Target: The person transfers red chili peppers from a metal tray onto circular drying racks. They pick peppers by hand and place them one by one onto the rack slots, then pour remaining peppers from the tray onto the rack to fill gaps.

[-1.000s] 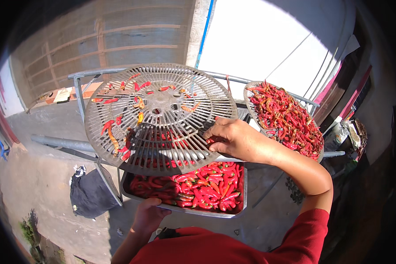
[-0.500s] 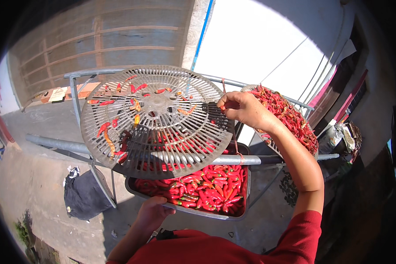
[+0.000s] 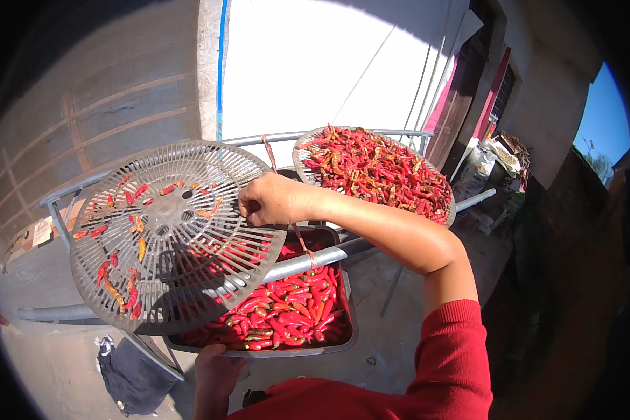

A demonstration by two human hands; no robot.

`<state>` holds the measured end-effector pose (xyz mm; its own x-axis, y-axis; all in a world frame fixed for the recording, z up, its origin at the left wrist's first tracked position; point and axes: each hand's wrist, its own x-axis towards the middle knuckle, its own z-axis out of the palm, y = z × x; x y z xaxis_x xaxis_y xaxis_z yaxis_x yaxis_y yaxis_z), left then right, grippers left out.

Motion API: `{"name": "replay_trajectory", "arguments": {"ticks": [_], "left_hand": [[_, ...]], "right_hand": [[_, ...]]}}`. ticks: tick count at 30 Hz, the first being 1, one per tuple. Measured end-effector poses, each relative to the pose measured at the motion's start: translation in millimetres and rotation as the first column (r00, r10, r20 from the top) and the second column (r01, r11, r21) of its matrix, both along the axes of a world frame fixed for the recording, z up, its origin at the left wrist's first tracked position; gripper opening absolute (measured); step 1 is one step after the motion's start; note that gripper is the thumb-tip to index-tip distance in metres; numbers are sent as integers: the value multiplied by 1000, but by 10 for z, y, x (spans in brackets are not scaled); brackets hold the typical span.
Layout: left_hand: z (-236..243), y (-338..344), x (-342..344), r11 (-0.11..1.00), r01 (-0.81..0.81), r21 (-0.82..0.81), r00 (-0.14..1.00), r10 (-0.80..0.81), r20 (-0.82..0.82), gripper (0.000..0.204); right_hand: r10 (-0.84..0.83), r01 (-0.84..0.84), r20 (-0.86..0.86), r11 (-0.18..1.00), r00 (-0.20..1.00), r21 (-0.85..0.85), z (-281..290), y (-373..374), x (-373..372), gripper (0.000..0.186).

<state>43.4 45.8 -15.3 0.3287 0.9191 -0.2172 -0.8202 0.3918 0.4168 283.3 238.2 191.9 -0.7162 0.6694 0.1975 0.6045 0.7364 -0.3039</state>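
Observation:
A dark rectangular tray [image 3: 313, 352] full of glossy red chilies [image 3: 287, 318] sits low in front of me, partly under a round slatted rack. At its near left edge my left hand [image 3: 215, 374] grips the rim, its fingers partly hidden. Scattered across the grey slatted rack [image 3: 168, 203] are several shrivelled red and orange dried chilies [image 3: 138, 225]. My right hand [image 3: 276, 199] is over the rack's right side, fingers curled closed; what they hold, if anything, is out of sight.
A second round rack [image 3: 303, 155], heaped with wrinkled red chilies [image 3: 381, 171], stands at the right. Metal pipes [image 3: 294, 266] support the racks, with a cord [image 3: 302, 241] tied round one. A black cloth-like heap [image 3: 136, 378] lies at lower left; sacks [image 3: 479, 168] stand by the wall.
My view has swung right, bringing the second rack fully into sight. The right hand has come left from beside the first rack to over its slats. The left hand stays by the tray's rim.

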Motion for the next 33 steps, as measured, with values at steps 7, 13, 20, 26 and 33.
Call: {"name": "replay_trajectory", "arguments": {"ticks": [7, 13, 20, 26, 33], "left_hand": [[172, 94, 43, 998, 51, 25, 999, -50, -11, 33], [73, -57, 10, 1000, 0, 13, 999, -1, 38, 34], [104, -151, -11, 999, 39, 23, 999, -38, -28, 24], [35, -461, -186, 998, -59, 37, 998, 59, -14, 26], [-198, -606, -583, 985, -150, 82, 989, 148, 27, 29]], "right_hand": [[-110, 100, -346, 994, 932, -46, 254, -57, 290, 11], [-549, 547, -119, 836, 827, -49, 914, -175, 1420, 18], [-386, 357, -31, 817, 922, 454, 692, -555, 1132, 29], [218, -217, 25, 937, 976, 273, 334, 65, -417, 33], [-364, 348, 171, 930, 916, 117, -58, 1100, -1443, 61]]}}
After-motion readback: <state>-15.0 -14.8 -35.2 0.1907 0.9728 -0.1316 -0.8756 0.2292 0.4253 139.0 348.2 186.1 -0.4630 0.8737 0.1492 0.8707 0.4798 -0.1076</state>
